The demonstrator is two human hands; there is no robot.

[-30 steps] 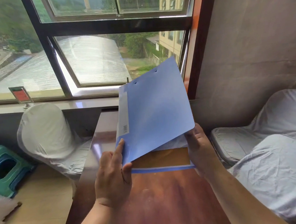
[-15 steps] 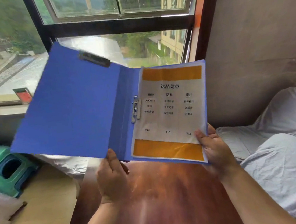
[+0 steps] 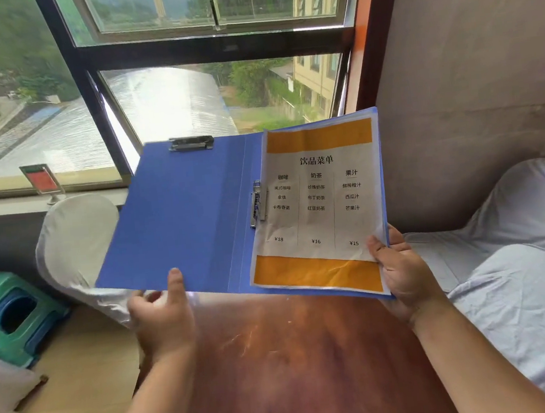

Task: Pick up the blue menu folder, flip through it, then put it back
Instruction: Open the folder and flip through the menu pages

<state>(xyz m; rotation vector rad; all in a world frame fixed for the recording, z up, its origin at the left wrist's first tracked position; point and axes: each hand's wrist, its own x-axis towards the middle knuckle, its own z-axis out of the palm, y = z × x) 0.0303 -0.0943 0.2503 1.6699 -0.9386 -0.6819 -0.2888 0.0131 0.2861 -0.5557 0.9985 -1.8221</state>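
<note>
The blue menu folder is spread wide open in the air above the wooden table. Its right half carries a white menu sheet with orange bands and printed columns, clipped at the spine. My left hand grips the lower edge of the left cover, thumb on top. My right hand holds the lower right corner, thumb on the sheet. A black clip sits at the top edge of the left cover.
A white-covered chair stands left of the table, a green plastic stool further left. White-covered seats fill the right. A small red sign stands on the window sill behind.
The folder went from nearly closed to fully open. Since half a second ago its left cover dropped lower and flatter, and my left hand slid left along its bottom edge.
</note>
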